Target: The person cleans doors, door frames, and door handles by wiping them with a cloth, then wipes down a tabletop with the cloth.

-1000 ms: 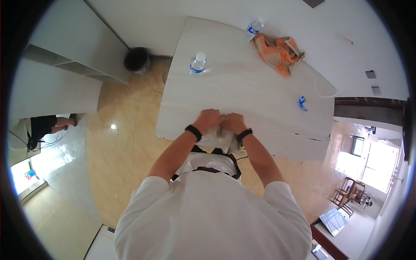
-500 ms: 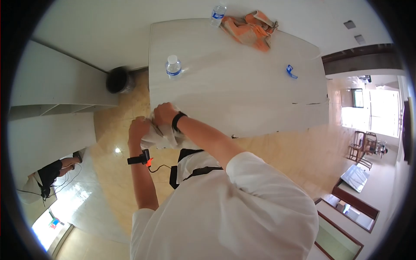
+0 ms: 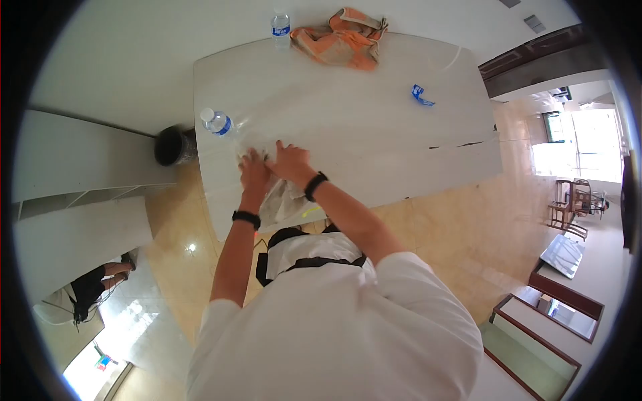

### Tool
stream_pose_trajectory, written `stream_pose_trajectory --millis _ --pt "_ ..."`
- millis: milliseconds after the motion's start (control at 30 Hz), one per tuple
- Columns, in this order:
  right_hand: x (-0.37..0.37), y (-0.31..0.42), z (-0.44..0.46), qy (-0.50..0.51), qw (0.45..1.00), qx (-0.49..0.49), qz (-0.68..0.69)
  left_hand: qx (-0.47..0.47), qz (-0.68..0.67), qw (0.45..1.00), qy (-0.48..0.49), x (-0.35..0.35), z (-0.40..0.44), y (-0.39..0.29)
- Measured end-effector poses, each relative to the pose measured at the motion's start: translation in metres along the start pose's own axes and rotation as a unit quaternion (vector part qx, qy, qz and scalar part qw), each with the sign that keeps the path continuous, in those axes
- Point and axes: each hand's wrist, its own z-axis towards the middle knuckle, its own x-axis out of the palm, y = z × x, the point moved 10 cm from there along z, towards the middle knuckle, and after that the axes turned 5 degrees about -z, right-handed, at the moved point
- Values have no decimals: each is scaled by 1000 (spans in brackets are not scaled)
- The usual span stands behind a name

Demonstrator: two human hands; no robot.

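Observation:
A crumpled whitish cloth (image 3: 284,202) hangs over the near left edge of the table, with a small yellow patch low on its right side. My left hand (image 3: 255,175) has its fingers closed on the upper part of this cloth, above the tabletop. Close beside it, my right hand (image 3: 292,164) grips the cloth too, one finger sticking out. The fingertips and the held portion are partly hidden. A clear bottle (image 3: 217,123) with a white cap and blue label stands just beyond my left hand.
On the pale table (image 3: 361,127), an orange and beige cloth (image 3: 341,43) lies at the far edge beside another bottle (image 3: 281,31). A blue strip (image 3: 421,95) lies on the right. A black bin (image 3: 174,146) stands left of the table. Another person (image 3: 90,284) is at lower left.
Both hands have moved from beyond the table's left edge to over the tabletop, bringing the whitish cloth along. The view has shifted, so the table and bottles appear farther left.

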Motion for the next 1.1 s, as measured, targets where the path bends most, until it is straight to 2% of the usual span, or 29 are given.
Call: stream_pose_trajectory --millis 67,100,200,267,333,400,467,500,600,633,700,767,867,1100 --pt "-6 -26 -30 -26 996 -88 7 -20 79 997 -11 17 21 -20" --pt "-9 -35 -46 -41 990 -132 7 -51 71 996 10 24 34 -22" --pt "1 -70 -88 2 988 -155 21 -136 6 990 42 46 69 -31" --pt "7 -88 -99 -59 982 -180 17 -187 -77 979 33 58 82 -31" --pt "8 -93 -109 -121 975 -184 11 -128 -43 986 103 60 92 -64" --pt "22 -107 -98 -108 984 -141 27 -170 -185 962 111 69 85 -77" --pt "25 -114 -87 -99 989 -104 27 -206 -429 869 137 78 72 -100" --pt "21 -117 -84 -92 992 -87 18 -173 -513 818 195 74 60 -123" --pt "32 -124 -78 -83 994 -73 -16 25 -318 935 154 76 47 -133" --pt "37 -123 -70 -87 993 -76 -30 2 -271 951 151 76 35 -125" --pt "38 -122 -57 -119 990 -77 -19 -46 -175 973 145 29 -3 -129" --pt "35 -112 -49 -136 987 -81 -33 -56 -185 972 137 23 -7 -107" --pt "38 -81 -32 -89 984 -146 -55 -95 -173 972 126 10 -22 -67" --pt "66 52 -5 -13 978 -199 -63 -148 -133 979 32 -37 -41 49"
